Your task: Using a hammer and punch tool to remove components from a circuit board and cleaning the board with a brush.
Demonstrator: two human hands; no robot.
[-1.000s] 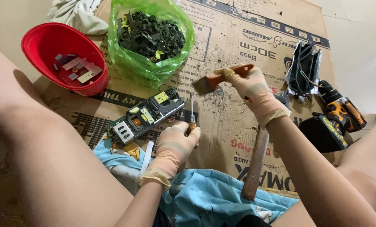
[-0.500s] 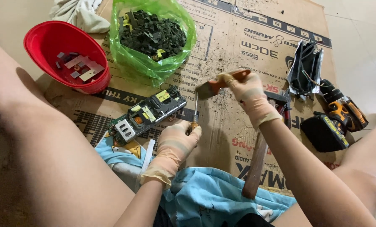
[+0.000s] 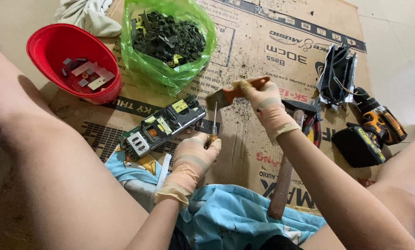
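- Our right hand [image 3: 263,99] has come down from where it was a second ago: the small hammer [image 3: 230,95] with the orange handle, then held up over the cardboard, now hangs low with its grey head just above the top of the screwdriver [image 3: 214,125].
- We judge this to be the downstroke of a blow, with the hammer about to meet the tool.
- Our left hand [image 3: 193,155] has hardly moved. It is clenched around the screwdriver's handle and holds the thin metal shaft upright, just beside the right end of the circuit board [image 3: 163,126].
- The right hand is closed firmly on the hammer's handle.
- The circuit board lies flat on the cardboard [image 3: 263,51], tilted across our view, its near end touching the blue cloth [image 3: 230,215] on our lap.
- The board is long and narrow, dark, studded with blocky parts: yellow, black and a pale ribbed piece.
- Both hands wear thin, pale, close-fitting gloves.
- The cardboard is brown, printed and gritty with dark crumbs.
- The red bowl [image 3: 47,51] is smooth plastic and holds flat bits of grey metal.
- The green bag [image 3: 156,74] is thin, glossy and crinkled, full of small dark parts.
- A larger wooden-handled hammer [image 3: 284,185] lies under our right forearm.
- An orange and black cordless drill [image 3: 376,127] lies well off to the right.
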